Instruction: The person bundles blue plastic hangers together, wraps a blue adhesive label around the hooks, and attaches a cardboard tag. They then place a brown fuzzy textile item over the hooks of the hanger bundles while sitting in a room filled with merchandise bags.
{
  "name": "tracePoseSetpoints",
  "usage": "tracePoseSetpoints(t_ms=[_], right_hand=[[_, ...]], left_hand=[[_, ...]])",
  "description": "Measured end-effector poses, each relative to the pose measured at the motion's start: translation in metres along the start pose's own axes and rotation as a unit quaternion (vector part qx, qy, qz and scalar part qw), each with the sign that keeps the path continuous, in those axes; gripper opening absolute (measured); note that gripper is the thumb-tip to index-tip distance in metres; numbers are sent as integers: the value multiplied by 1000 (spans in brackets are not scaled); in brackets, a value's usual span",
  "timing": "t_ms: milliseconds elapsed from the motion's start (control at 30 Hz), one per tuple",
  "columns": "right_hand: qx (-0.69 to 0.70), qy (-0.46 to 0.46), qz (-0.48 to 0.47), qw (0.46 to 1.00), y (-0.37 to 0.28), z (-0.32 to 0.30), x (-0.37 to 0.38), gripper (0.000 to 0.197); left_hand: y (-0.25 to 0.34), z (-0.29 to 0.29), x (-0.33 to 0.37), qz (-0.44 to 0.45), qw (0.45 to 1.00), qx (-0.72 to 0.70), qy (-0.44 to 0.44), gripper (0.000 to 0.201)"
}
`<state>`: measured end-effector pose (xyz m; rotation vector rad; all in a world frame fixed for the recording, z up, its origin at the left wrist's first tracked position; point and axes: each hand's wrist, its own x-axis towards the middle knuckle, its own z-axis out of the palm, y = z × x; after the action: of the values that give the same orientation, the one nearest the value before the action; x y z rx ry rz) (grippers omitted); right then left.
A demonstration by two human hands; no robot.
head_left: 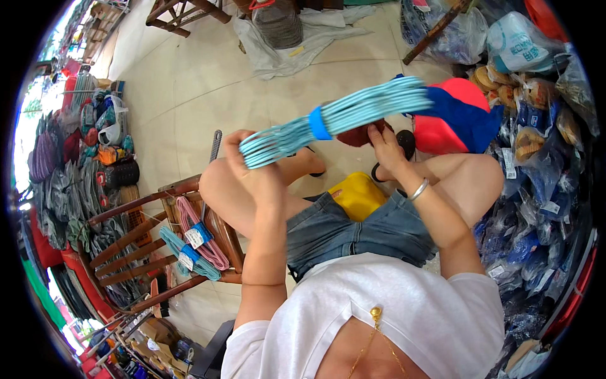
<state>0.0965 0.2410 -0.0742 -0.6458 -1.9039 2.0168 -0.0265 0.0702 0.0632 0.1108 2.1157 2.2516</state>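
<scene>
My left hand [252, 158] is closed round the near end of a folded bundle of light-blue cord [372, 104]. A bright blue band [319, 124] wraps the bundle near its middle, and its far end is smeared by motion. Below the bundle, my right hand [386, 145] pinches a dark reddish-brown piece [360, 136], partly hidden, whose kind I cannot make out. Beside my left knee, a banded pink bundle [196, 230] and another light-blue bundle [183, 252], both with white labels, rest on a wooden chair [132, 249].
A yellow object [356, 194] sits between my thighs. Past my right hand lies a red-and-blue item [454, 117]. Plastic-wrapped goods [530, 208] pile up on the right, and dark packaged goods [69, 196] on the left. A grey stack [278, 25] stands on a sheet ahead.
</scene>
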Motion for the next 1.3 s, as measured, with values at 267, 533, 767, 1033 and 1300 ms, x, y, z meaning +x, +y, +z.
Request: tracePoseSetpoints(t_ms=[267,533,767,1033,1300], right_hand=[[307,94,11,947,20,1,-11,35],[319,107,45,941,-63,-62,-35,52],[510,136,-157,835,-128,-111,-59,53],[563,240,47,789,-30,-83,-32,52],[304,28,67,950,-87,-55,-45,46]], left_hand=[[-45,11,0,7,994,-109,-28,10],[-61,-7,10,8,997,-66,27,12],[-59,-11,17,21,994,-101,48,12],[-62,-12,20,67,995,-34,59,8],[-60,-17,18,41,996,-43,68,4]])
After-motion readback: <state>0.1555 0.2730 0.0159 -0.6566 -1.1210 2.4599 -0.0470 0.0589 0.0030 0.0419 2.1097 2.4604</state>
